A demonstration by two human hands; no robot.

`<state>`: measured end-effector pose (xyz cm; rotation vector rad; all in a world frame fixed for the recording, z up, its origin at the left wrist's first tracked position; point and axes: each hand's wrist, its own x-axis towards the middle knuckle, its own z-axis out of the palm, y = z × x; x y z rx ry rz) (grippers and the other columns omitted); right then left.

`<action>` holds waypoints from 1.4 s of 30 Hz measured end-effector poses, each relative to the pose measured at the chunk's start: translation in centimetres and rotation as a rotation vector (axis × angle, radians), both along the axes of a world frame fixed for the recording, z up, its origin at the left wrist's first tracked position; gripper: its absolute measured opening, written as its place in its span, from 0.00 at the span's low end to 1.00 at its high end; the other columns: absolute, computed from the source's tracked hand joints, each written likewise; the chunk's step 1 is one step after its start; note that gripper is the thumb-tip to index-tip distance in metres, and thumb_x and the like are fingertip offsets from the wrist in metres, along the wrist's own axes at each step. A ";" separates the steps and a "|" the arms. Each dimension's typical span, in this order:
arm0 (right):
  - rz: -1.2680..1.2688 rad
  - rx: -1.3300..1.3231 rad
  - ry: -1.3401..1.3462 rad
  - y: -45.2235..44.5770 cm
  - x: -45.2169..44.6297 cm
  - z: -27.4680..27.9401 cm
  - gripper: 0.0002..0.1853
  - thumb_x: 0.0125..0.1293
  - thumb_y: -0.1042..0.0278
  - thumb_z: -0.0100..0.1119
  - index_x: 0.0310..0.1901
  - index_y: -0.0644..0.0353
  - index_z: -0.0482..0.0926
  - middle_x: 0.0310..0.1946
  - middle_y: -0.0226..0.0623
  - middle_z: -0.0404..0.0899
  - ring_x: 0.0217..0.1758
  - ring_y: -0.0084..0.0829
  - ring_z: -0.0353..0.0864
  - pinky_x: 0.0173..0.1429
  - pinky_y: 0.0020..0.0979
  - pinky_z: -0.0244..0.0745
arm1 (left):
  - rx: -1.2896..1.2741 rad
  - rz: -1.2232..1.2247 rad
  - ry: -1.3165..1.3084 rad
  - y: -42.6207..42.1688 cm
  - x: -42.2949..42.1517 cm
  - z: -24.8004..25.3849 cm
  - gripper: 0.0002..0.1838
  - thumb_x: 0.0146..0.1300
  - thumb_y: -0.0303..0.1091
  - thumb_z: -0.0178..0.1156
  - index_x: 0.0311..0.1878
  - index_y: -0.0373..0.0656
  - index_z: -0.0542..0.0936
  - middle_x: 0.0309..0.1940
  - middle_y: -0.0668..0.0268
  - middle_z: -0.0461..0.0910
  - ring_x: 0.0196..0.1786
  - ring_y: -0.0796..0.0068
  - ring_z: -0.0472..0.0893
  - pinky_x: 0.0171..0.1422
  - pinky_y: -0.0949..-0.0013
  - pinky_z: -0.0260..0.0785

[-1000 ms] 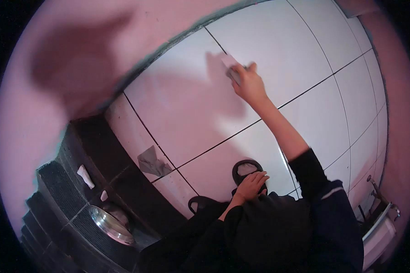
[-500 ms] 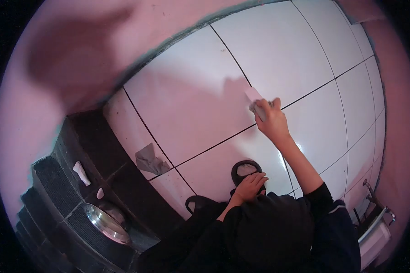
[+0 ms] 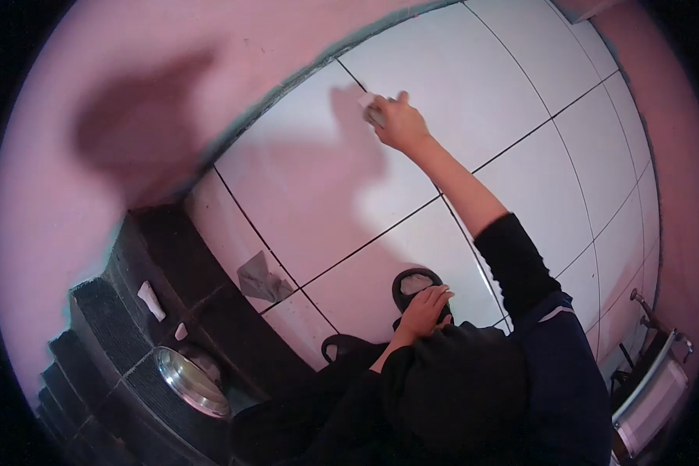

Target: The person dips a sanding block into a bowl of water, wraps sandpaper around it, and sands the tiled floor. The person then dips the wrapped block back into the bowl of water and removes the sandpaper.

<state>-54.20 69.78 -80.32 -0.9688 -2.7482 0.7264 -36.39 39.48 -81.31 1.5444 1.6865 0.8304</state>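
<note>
My right hand [image 3: 400, 124] reaches far out over the white tiled floor [image 3: 412, 225], its fingers closed round a small pale piece [image 3: 366, 99] with a greyish part. The piece is at a dark tile joint near the far wall. What it is I cannot make out. My left hand [image 3: 427, 311] lies still above a dark sandal [image 3: 409, 284] on my foot, fingers stretched out and holding nothing. A crumpled grey cloth or sheet [image 3: 262, 277] lies on the floor to the left.
Black tiled steps [image 3: 171, 248] rise on the left. On them are a long white piece [image 3: 151, 300], a smaller pale piece [image 3: 181, 332] and a shiny metal bowl [image 3: 194, 382]. A pink wall [image 3: 272, 46] bounds the floor. A metal-framed object [image 3: 652, 396] stands at lower right.
My right hand has moved up and to the left along the tile joint with the pale piece, toward the wall. My left hand has barely moved. The view has shifted slightly.
</note>
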 end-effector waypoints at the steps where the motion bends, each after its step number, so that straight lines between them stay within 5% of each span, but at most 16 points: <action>1: 0.061 0.028 0.059 -0.1 1.7 -0.1 0.21 0.48 0.69 0.64 0.47 0.49 0.74 0.36 0.53 0.74 0.45 0.47 0.77 0.38 0.41 0.81 | -0.012 0.007 -0.008 0.0 -0.1 0.1 0.28 0.52 0.37 0.61 0.57 0.43 0.68 0.57 0.59 0.68 0.60 0.58 0.68 0.65 0.59 0.61; 3: 0.010 -0.038 0.015 -2.7 7.1 1.2 0.21 0.49 0.69 0.64 0.48 0.50 0.74 0.41 0.56 0.69 0.33 0.52 0.78 0.36 0.43 0.80 | -0.011 0.031 -0.018 0.4 -0.1 0.0 0.28 0.52 0.37 0.61 0.57 0.43 0.68 0.56 0.59 0.68 0.60 0.58 0.68 0.65 0.59 0.61; 9: -0.035 -0.076 -0.030 -7.2 16.0 1.8 0.21 0.50 0.72 0.64 0.49 0.52 0.74 0.39 0.49 0.68 0.33 0.48 0.77 0.34 0.42 0.80 | 0.011 0.003 -0.010 -0.1 0.1 -1.3 0.27 0.53 0.38 0.61 0.57 0.43 0.68 0.57 0.59 0.68 0.60 0.59 0.68 0.65 0.60 0.60; 17: -0.043 -0.055 0.024 -4.1 9.2 0.3 0.21 0.50 0.72 0.64 0.48 0.52 0.73 0.39 0.47 0.68 0.34 0.46 0.77 0.34 0.41 0.80 | -0.014 -0.067 0.111 -1.3 1.4 -4.6 0.26 0.57 0.39 0.58 0.59 0.45 0.68 0.60 0.62 0.67 0.63 0.62 0.66 0.66 0.62 0.60; 24: 0.001 0.042 0.099 1.3 -2.6 -1.7 0.20 0.50 0.68 0.63 0.47 0.51 0.73 0.35 0.49 0.73 0.38 0.48 0.78 0.36 0.42 0.81 | -0.034 -0.026 -0.018 -0.3 0.1 -1.7 0.27 0.56 0.39 0.59 0.59 0.45 0.68 0.60 0.62 0.67 0.63 0.62 0.66 0.67 0.62 0.59; 29: 0.041 0.021 -0.017 1.9 -4.5 0.4 0.22 0.49 0.69 0.62 0.49 0.49 0.72 0.41 0.54 0.72 0.43 0.48 0.78 0.40 0.43 0.81 | -0.020 -0.017 0.008 0.0 0.0 -1.2 0.28 0.54 0.40 0.60 0.58 0.45 0.68 0.57 0.62 0.68 0.61 0.61 0.68 0.66 0.61 0.60; 37: -0.013 -0.039 -0.049 -6.9 15.8 0.7 0.25 0.49 0.71 0.65 0.51 0.47 0.72 0.41 0.51 0.65 0.31 0.50 0.78 0.33 0.42 0.80 | -0.014 -0.015 0.025 -0.2 0.3 -1.7 0.28 0.54 0.40 0.60 0.58 0.44 0.68 0.57 0.62 0.68 0.60 0.61 0.68 0.66 0.61 0.60; 42: -0.054 -0.062 -0.032 -8.3 17.5 1.3 0.24 0.49 0.73 0.64 0.50 0.49 0.73 0.40 0.48 0.65 0.31 0.48 0.78 0.32 0.40 0.80 | -0.043 -0.043 0.010 -0.2 0.2 -1.8 0.27 0.56 0.41 0.59 0.59 0.44 0.68 0.58 0.62 0.68 0.61 0.62 0.67 0.67 0.62 0.59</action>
